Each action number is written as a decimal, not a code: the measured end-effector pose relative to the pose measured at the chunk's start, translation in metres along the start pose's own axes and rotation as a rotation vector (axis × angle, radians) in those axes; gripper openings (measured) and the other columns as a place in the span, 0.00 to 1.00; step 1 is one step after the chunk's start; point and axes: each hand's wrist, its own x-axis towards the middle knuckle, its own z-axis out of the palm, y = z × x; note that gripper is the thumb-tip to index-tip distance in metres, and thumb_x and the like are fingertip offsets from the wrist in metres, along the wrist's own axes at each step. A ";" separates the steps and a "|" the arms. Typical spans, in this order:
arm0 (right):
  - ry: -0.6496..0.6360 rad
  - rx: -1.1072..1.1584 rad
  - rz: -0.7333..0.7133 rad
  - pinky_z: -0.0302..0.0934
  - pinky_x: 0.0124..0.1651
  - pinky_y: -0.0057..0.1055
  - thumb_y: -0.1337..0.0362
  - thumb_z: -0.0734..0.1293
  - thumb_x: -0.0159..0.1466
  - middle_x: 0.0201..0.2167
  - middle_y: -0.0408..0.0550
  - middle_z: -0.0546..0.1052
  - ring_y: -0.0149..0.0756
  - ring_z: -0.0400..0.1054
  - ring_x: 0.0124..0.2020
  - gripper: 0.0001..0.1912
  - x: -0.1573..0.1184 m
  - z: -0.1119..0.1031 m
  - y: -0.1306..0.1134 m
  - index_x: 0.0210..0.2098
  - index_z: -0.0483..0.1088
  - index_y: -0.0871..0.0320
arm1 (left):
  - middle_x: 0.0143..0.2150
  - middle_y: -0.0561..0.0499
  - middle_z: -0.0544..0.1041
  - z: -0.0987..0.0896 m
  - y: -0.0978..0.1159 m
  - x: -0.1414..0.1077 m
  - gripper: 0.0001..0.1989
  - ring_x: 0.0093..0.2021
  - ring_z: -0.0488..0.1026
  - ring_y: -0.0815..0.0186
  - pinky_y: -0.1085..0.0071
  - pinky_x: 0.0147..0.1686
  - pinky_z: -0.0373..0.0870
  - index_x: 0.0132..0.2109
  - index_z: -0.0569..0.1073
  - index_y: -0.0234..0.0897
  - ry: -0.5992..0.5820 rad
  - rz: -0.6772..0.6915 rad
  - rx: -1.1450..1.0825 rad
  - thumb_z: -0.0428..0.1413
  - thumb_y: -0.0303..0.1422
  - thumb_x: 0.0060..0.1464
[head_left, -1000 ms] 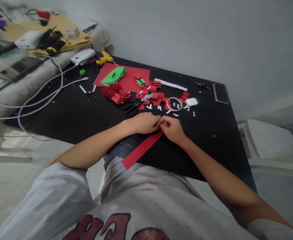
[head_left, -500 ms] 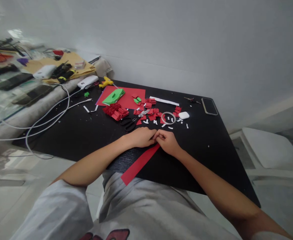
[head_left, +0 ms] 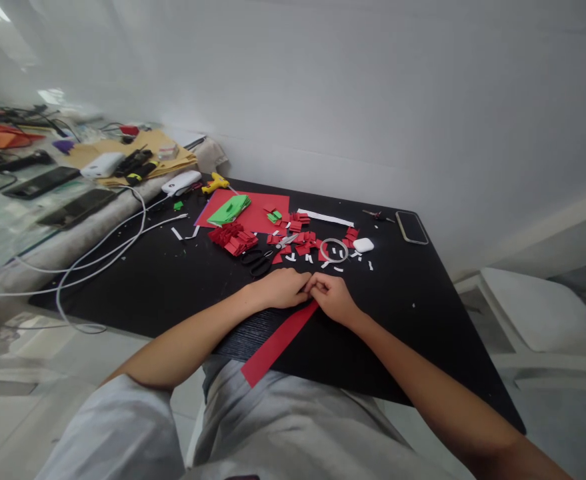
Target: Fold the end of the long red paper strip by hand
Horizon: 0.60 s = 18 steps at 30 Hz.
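A long red paper strip (head_left: 279, 343) slants from between my hands down over the front edge of the black table (head_left: 173, 297). My left hand (head_left: 287, 288) and my right hand (head_left: 331, 295) meet at its upper end, both with fingers closed on it; the pinched end is hidden. Beyond them lie black-handled scissors (head_left: 259, 261), a ring-shaped roll (head_left: 333, 251), small folded red pieces (head_left: 303, 245) and white scraps. A heap of folded red paper (head_left: 233, 239) sits to the left, with a green paper stack (head_left: 229, 209) on a red sheet (head_left: 267, 208) behind.
At the back left lie a yellow glue gun (head_left: 216, 183) and a white power bank (head_left: 181, 183), with white cables (head_left: 105, 257) looping down the left side. A phone (head_left: 411, 227), keys (head_left: 379, 216) and a white case (head_left: 363, 245) are at the right. A white chair (head_left: 547, 310) stands beyond.
The camera view has shifted, so the table and its items appear lower. My hands stay together at the end of the red strip, with little visible movement.
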 end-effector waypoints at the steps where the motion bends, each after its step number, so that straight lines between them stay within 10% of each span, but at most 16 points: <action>1: 0.002 0.000 -0.003 0.51 0.29 0.28 0.69 0.64 0.59 0.15 0.34 0.57 0.27 0.51 0.20 0.08 0.000 0.000 0.000 0.26 0.74 0.56 | 0.43 0.43 0.82 0.000 0.000 0.000 0.10 0.43 0.81 0.54 0.65 0.39 0.72 0.49 0.74 0.39 0.003 0.001 -0.007 0.55 0.39 0.66; 18: 0.010 -0.006 -0.004 0.51 0.30 0.28 0.69 0.64 0.58 0.16 0.34 0.56 0.27 0.51 0.20 0.08 0.000 0.001 0.003 0.26 0.74 0.56 | 0.42 0.42 0.82 0.000 0.000 0.000 0.09 0.42 0.81 0.53 0.65 0.40 0.73 0.47 0.75 0.38 0.035 0.012 -0.057 0.56 0.37 0.65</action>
